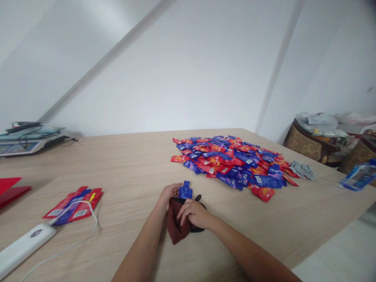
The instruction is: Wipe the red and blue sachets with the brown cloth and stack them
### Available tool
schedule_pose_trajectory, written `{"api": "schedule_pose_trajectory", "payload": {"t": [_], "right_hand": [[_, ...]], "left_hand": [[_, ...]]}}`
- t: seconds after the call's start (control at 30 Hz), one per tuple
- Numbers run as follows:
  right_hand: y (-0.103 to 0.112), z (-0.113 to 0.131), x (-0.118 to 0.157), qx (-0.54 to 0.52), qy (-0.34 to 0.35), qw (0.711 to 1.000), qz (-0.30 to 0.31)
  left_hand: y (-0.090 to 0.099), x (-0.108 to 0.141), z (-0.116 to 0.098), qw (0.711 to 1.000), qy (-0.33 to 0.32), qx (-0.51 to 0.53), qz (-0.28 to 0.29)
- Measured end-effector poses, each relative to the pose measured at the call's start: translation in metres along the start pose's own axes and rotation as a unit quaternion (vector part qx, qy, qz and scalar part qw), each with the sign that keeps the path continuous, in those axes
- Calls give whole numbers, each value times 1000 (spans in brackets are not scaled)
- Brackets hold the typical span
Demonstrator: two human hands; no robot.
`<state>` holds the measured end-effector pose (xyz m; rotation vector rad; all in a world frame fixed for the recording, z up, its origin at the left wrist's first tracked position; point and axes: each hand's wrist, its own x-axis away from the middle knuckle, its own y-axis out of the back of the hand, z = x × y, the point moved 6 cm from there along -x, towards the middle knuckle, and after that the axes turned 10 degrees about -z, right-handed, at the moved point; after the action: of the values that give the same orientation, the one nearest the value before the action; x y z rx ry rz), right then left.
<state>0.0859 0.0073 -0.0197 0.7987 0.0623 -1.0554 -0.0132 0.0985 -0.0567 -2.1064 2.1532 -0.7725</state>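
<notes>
A dark brown cloth item with a black edge, perhaps a pouch or cap, is between my two hands just above the table. My left hand grips its far left edge, fingers bent beside a blue sachet. That sachet stands out past the cloth's far edge; its lower part is hidden. From the right, my right hand reaches over the cloth with bent fingers pressed into its fold. Under this hand shows a black part with a small rounded tab.
A big heap of red and blue sachets lies ahead to the right, grey cloth beside it. At left are several sachets, a white power bank with cable and a red folder. A bottle lies far right.
</notes>
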Motion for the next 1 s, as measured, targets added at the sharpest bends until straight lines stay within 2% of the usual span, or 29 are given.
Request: {"api": "schedule_pose_trajectory", "payload": {"t": [0.17, 0.2, 0.3, 0.37, 0.5, 0.6, 0.7, 0.77, 0.87, 0.93, 1.0], "right_hand": [[1, 16, 10, -74, 11, 997, 12], [7, 18, 9, -79, 10, 997, -16], [37, 14, 2, -46, -8, 982, -182], [45, 8, -4, 4, -22, 972, -234], [26, -5, -9, 76, -40, 981, -174], [12, -7, 1, 59, -45, 987, -140], [10, -7, 16, -53, -55, 992, -101], [18, -11, 23, -181, -72, 976, -99], [45, -25, 26, -309, -108, 923, -200], [59, -30, 25, -316, -123, 894, -292], [59, -22, 20, -269, -113, 892, -346]], "left_hand": [[1, -3, 4, 998, -27, -56, -16], [3, -4, 4, 998, -33, -56, -23], [10, -3, 2, 995, -62, -64, -47], [14, -1, -1, 992, -80, -68, -62], [19, 1, -4, 989, -93, -59, -101], [21, 1, -5, 984, -102, -46, -138], [23, 1, -5, 982, -108, -21, -152], [25, 3, -7, 982, -110, 36, -150], [21, 6, -8, 984, -64, 133, -101], [12, 9, -5, 981, -10, 182, -61], [1, 12, 0, 973, 39, 225, -36]]}}
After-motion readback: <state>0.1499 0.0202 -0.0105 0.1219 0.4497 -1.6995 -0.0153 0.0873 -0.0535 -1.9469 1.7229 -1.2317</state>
